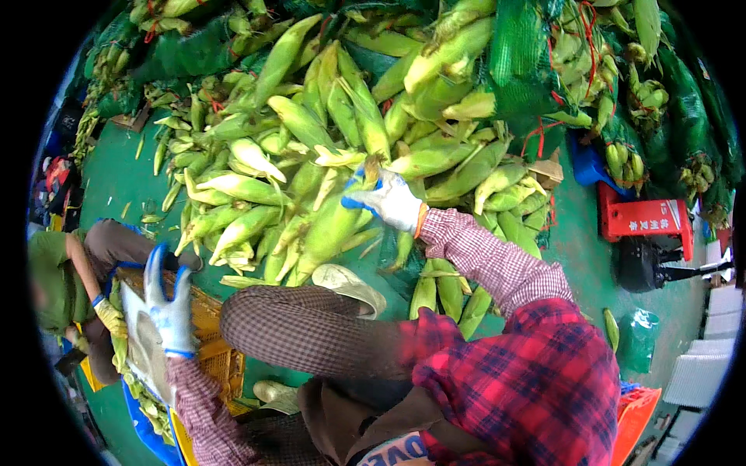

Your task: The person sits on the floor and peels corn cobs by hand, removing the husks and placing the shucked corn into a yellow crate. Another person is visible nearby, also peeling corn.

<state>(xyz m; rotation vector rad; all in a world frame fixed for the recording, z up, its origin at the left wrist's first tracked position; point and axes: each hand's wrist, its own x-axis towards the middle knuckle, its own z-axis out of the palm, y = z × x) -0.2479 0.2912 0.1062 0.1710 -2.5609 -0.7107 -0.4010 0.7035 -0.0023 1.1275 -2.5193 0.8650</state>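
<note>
A big heap of green ears of corn (249, 186) in their husks spreads in front of me. My right hand (395, 203), in a white glove with blue fingertips, is closed around the silk end of one large ear of corn (322, 237) at the heap's near side. On the left my left hand (172, 314), gloved the same way, is open, its fingers spread and holding nothing. It is over a pale grey flat board (141, 334) beside a yellow crate (221, 365). Whether the glove touches the board I cannot tell.
At far left a person in a green top (58, 272) wears a yellowish glove (110, 317). A blue-rimmed container (148, 423) holds husks. Green mesh sacks (521, 58) of corn stand behind the heap. Red machinery (645, 217) is at right, an orange crate (637, 415) at lower right.
</note>
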